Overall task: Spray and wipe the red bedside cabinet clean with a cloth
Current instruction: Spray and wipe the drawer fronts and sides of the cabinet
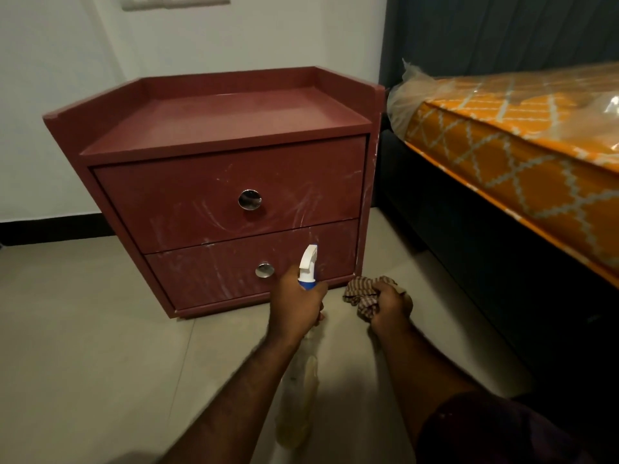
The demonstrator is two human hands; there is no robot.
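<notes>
At the far left we see a pale wall (50,128) with a black skirting (50,226) along its foot, and a light tiled floor (83,329) below. The red bedside cabinet (234,118) stands on that floor against the wall. It has a raised rim around three sides of its top. Its upper drawer (167,195) and lower drawer (207,272) are both closed, each with a round metal knob in the middle. White smears and streaks cross both drawer fronts and run down the right front edge.

In front of the lower drawer, the left hand (296,306) is wrapped around the neck of a spray bottle (308,266). The bottle's white trigger head and blue collar stick up above the fingers and point toward the cabinet, just right of the lower knob. Its clear body runs back under the forearm.

Just beside it, low by the cabinet's right front corner, the right hand (390,308) is clenched around a bunched striped cloth (363,291). We cannot tell whether the cloth touches the floor.

To the right lies an orange patterned mattress (519,145) wrapped in clear plastic, on a dark bed base (469,246).
</notes>
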